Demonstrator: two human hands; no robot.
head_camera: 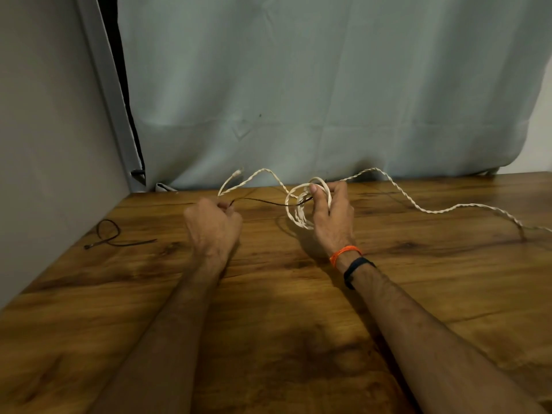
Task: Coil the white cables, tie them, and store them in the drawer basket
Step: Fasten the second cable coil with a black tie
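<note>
over wooden table (pixel 418 294), right hand (pixel 330 215) grips white cable coil (pixel 298 215) (twisted), left hand (pixel 213 225) pinches black tie (pixel 263 202)

Both forearms enter from the lower edge and converge toward 12 o'clock, bare to the frame border. Left hand (pixel 212 224): back of hand toward the camera, fingers curled inward with the tips pinched together at its 1 o'clock side, gripping the end of a thin dark tie (pixel 268 202). Right hand (pixel 330 210): at 3 o'clock of the left hand and well apart from it, back of hand facing the camera, thumb and fingers (pixel 313 189) wrapped round a white cable coil (pixel 298 218), thumb tip pressed on its upper loops. Right wrist carries an orange band (pixel 343 253) and, nearer the elbow, a black band (pixel 357 268)
</note>
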